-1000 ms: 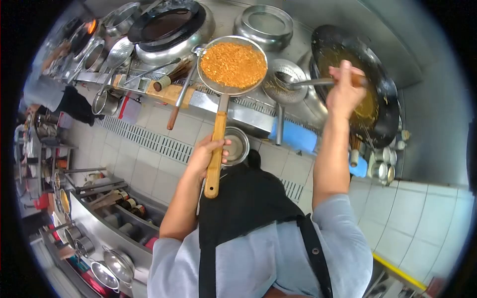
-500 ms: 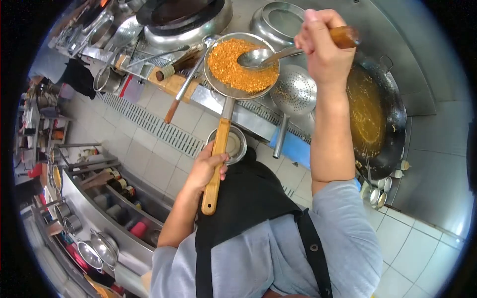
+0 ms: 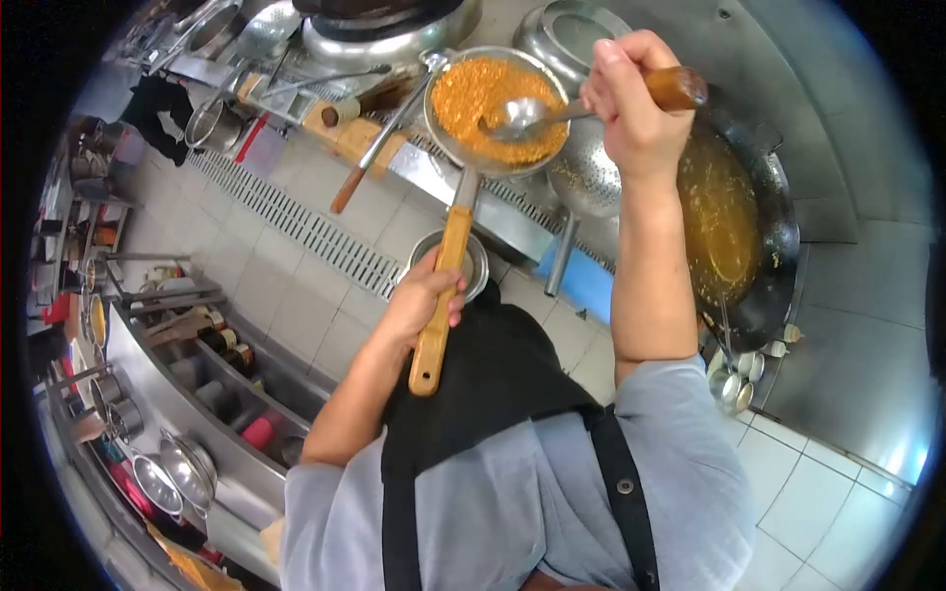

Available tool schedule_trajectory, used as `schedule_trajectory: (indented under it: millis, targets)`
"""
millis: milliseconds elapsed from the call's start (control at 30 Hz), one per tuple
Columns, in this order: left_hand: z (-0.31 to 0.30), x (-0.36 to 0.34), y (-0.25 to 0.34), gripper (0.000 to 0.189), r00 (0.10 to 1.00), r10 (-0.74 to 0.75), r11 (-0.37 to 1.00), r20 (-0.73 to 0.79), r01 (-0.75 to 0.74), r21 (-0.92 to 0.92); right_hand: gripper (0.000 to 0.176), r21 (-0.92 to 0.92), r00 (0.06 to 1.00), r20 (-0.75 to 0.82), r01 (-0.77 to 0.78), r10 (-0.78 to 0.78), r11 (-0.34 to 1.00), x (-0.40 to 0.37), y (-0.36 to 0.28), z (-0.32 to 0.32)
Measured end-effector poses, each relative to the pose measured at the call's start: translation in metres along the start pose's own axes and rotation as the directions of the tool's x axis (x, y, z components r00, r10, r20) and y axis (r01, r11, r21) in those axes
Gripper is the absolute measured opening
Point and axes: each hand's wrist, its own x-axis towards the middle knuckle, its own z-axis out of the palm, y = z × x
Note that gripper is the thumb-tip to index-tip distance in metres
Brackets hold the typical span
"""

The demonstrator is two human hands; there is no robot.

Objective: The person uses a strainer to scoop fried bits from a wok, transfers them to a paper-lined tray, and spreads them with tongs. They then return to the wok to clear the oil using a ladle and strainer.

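My left hand (image 3: 426, 298) is closed round the wooden handle of a round strainer (image 3: 456, 231), which I hold out in front of me. Golden-brown fried crumbs (image 3: 480, 91), perhaps minced garlic, fill its bowl. Above the strainer, my right hand (image 3: 645, 108) grips the wooden-ended handle of a metal ladle (image 3: 524, 116). The ladle's bowl rests among the crumbs at the strainer's right side. To the right of my right forearm sits a big black wok (image 3: 774, 266) with yellowish oil (image 3: 717, 212) and floating bits in it.
A perforated skimmer (image 3: 588, 177) lies on the stove edge just right of the strainer. Below the strainer is a metal pot (image 3: 473, 266). A wooden-handled tool (image 3: 367, 163) sticks out over the counter edge. Steel shelving (image 3: 197, 394) with bowls runs along the left.
The ladle bowl has shifted within the crumbs, and its handle hand sits slightly lower. The whole scene has shifted a little in view as my head moved.
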Motion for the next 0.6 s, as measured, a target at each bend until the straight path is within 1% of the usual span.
schedule_trajectory:
  millis: [33,67,100,133,167,233,267,300,367,400,433,467,500,533,600]
  targets:
    - [-0.002,0.004,-0.001,0.044,1.0,0.008,1.0,-0.001,-0.008,0.015,0.018,0.004,1.0,-0.007,-0.024,0.024,1.0,-0.005,-0.001,0.007]
    - [-0.003,0.003,-0.004,0.041,1.0,0.015,0.999,0.013,-0.016,0.038,0.023,-0.208,0.998,-0.054,0.014,-0.025,0.978,-0.008,-0.009,0.015]
    - [-0.002,0.004,-0.007,0.041,1.0,0.011,0.999,0.029,-0.012,0.044,0.028,-0.419,0.992,-0.08,0.06,-0.102,0.906,-0.005,-0.015,0.016]
    - [-0.002,0.006,-0.007,0.037,0.999,0.021,1.0,0.045,-0.022,0.02,0.029,-0.269,0.99,-0.088,0.082,-0.11,0.96,0.002,-0.003,0.012]
    - [-0.004,0.003,-0.009,0.034,0.998,0.029,1.0,0.047,-0.029,-0.006,0.029,-0.268,0.989,-0.089,0.09,-0.117,0.959,0.008,-0.001,0.003]
    - [-0.005,-0.004,-0.015,0.033,0.999,0.024,1.0,0.039,-0.023,-0.011,0.027,-0.23,0.965,-0.236,0.056,-0.112,0.972,0.029,-0.024,0.006]
    - [-0.003,-0.001,-0.013,0.032,0.999,0.026,0.999,0.036,-0.026,-0.021,0.027,-0.197,0.979,-0.16,0.097,-0.129,0.976,0.039,-0.037,0.005]
    - [-0.003,0.0,-0.01,0.032,0.999,0.037,0.999,0.031,-0.036,-0.02,0.027,-0.189,0.979,-0.154,0.104,-0.134,0.977,0.048,-0.041,0.013]
    - [-0.004,-0.001,-0.011,0.03,0.998,0.031,1.0,0.046,-0.031,-0.004,0.029,-0.066,0.981,-0.166,0.09,-0.1,0.994,0.052,-0.039,0.028]
    - [-0.002,0.0,-0.011,0.029,0.999,0.024,1.0,0.025,-0.024,0.001,0.028,-0.231,0.981,-0.157,0.076,-0.114,0.97,0.048,-0.031,0.036]
    - [0.0,0.003,-0.009,0.029,0.999,0.025,1.0,0.025,-0.025,-0.001,0.026,-0.181,0.991,-0.124,0.018,-0.041,0.983,0.044,-0.005,0.035]
    - [0.002,0.002,-0.009,0.028,0.999,0.032,0.999,0.02,-0.033,0.011,0.025,-0.251,0.987,-0.11,0.085,-0.116,0.964,0.032,0.014,0.029]
    - [0.001,0.001,-0.01,0.028,0.999,0.045,0.999,0.012,-0.046,0.019,0.024,-0.315,0.978,-0.085,0.154,-0.19,0.937,0.025,0.018,0.034]
    - [-0.001,0.003,-0.013,0.028,0.999,0.039,0.999,0.007,-0.039,0.01,0.024,-0.315,0.981,-0.082,0.144,-0.178,0.938,0.022,0.017,0.036]
    - [-0.003,0.008,-0.019,0.028,0.999,0.044,0.999,0.024,-0.045,0.029,0.021,-0.263,0.991,-0.102,0.06,-0.089,0.963,0.018,0.0,0.034]
